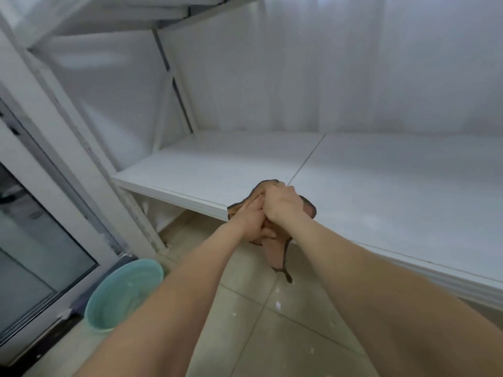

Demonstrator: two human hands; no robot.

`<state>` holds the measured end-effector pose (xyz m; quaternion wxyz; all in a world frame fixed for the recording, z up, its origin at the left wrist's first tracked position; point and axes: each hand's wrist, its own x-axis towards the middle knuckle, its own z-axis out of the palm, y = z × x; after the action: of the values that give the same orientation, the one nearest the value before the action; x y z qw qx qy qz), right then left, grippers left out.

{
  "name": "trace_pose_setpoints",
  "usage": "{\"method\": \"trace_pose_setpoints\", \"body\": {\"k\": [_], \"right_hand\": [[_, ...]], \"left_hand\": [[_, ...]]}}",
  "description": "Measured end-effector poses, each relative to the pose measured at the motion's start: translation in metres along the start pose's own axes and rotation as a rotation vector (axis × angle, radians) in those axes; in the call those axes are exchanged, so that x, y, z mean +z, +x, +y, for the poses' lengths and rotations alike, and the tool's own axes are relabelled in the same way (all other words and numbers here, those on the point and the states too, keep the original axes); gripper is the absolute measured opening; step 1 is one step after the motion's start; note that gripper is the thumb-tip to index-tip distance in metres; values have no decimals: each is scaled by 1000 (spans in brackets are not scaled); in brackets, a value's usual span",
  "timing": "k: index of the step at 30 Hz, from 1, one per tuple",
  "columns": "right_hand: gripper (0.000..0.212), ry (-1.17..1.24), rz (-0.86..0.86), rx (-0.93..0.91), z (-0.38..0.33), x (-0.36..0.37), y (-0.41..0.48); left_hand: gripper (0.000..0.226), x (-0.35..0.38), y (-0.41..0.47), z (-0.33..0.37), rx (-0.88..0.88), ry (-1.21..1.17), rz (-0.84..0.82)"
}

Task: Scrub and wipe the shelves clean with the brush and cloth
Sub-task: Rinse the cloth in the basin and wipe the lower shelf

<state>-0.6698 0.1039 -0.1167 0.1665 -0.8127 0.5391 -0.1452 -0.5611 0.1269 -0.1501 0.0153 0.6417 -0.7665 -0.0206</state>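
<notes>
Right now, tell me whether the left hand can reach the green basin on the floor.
Probably yes: nothing stands between the left hand and the basin, but it grips the cloth together with the right hand.

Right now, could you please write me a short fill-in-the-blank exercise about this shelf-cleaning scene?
1. The left hand and the right hand both hold one ____.
2. The teal basin stands on the tiled ____.
3. The hands are at the ____ edge of the white shelf.

Missing words: cloth; floor; front.
</notes>
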Motion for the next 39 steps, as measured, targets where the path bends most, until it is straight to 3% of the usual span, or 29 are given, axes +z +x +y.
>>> {"method": "trace_pose_setpoints", "body": {"k": [5,12,20,24,33,39], "right_hand": [[46,46,-41,-31,-70,38,38],[72,69,-73,-33,-178,108,107],[57,-11,-15,-64,-288,168,187],[66,-37,-35,-103,-337,197,221],[73,-146,-74,-167,-429,244,286],[69,-148,-141,-160,-441,249,301]], "left_hand": [[84,-9,-8,-103,20,88,21],[70,-19,-9,-243,20,-28,79],[79,-25,0,-407,-49,-37,3],[87,-27,0,-475,-47,54,0],[93,-32,2,-596,-131,117,-17],[96,-31,-1,-611,-266,97,-26]]}}
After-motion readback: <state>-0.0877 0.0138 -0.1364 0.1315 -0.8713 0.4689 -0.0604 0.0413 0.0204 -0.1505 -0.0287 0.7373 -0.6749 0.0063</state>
